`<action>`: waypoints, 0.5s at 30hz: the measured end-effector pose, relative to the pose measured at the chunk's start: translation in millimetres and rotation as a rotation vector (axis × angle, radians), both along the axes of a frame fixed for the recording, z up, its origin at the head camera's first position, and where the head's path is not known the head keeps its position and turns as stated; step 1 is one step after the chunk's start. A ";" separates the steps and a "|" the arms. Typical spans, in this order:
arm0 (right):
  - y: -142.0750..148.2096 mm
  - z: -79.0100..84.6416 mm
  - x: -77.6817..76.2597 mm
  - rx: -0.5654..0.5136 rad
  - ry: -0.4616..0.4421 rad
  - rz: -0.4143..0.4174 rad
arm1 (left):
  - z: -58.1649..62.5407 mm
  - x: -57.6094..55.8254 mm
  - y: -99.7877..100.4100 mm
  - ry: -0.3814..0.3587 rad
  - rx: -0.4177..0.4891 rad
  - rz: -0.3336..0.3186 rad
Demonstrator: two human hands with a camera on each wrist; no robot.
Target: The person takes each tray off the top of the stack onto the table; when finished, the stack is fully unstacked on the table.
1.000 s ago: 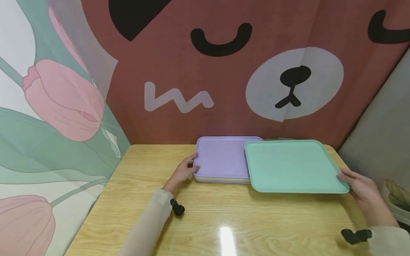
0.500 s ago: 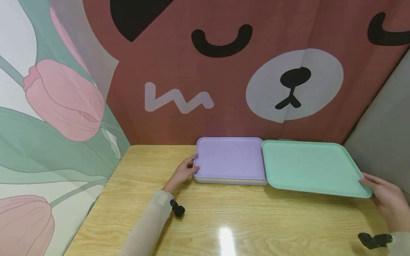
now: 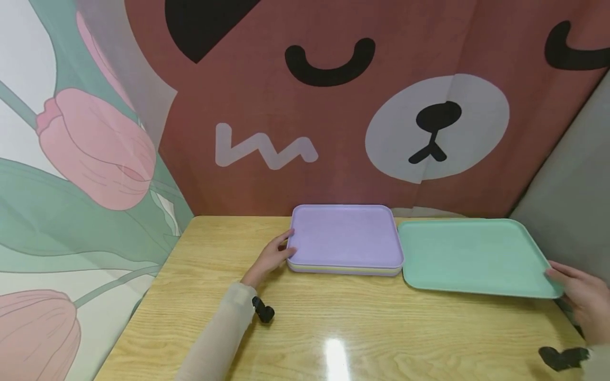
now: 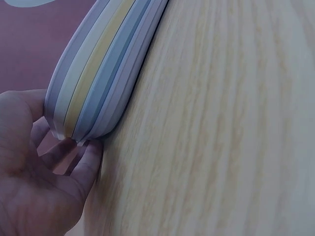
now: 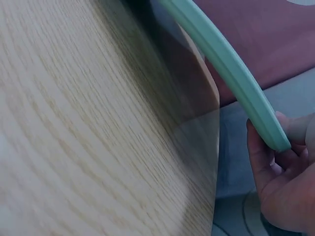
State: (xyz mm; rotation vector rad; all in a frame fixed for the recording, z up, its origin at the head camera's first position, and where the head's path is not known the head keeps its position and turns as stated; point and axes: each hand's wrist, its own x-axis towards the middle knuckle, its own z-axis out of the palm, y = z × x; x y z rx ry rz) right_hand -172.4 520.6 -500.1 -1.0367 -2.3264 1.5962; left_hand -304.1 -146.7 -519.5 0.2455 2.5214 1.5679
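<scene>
A stack of rectangular trays (image 3: 345,235), lilac on top, sits at the back of the wooden table. Its layered edges (image 4: 93,78) show lilac, white, yellow and blue in the left wrist view. My left hand (image 3: 268,260) grips the stack's left end, thumb at the top rim and fingers low on the side. A mint green tray (image 3: 476,256) is just right of the stack. At its right end my right hand (image 3: 585,296) pinches the rim; in the right wrist view this end of the green tray (image 5: 236,81) is raised above the table, over a shadow.
The wooden table (image 3: 305,323) ends at a wall hanging (image 3: 252,185) with a bear print. A grey surface (image 3: 572,174) rises along the right side. The table's right edge (image 5: 218,128) runs close by the right hand.
The right hand has drawn the green tray rightward off the lilac stack, and it is now lower, beside the stack. The left hand has kept its place on the stack.
</scene>
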 end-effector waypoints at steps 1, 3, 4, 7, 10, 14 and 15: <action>-3.4 2.2 -2.0 0.009 -0.018 -0.004 | 0.0 0.1 -0.2 -0.004 0.000 0.001; -11.3 7.6 -5.7 0.025 -0.037 -0.017 | 0.0 0.6 -0.4 -0.012 0.003 0.005; -15.1 10.2 -7.1 0.018 -0.039 -0.027 | 0.1 0.9 -0.3 -0.017 0.008 0.007; -24.1 15.7 -9.7 0.013 -0.067 -0.045 | 1.0 2.0 0.1 -0.025 0.015 0.012; -28.7 15.8 -11.7 0.011 -0.088 -0.047 | -0.1 2.6 -0.2 -0.028 0.027 0.010; -28.6 11.4 -16.1 0.059 -0.104 -0.012 | -1.8 2.0 -0.2 -0.026 0.036 0.004; -27.9 10.4 -17.3 0.066 -0.109 0.001 | -2.2 1.5 -0.2 -0.026 0.041 0.003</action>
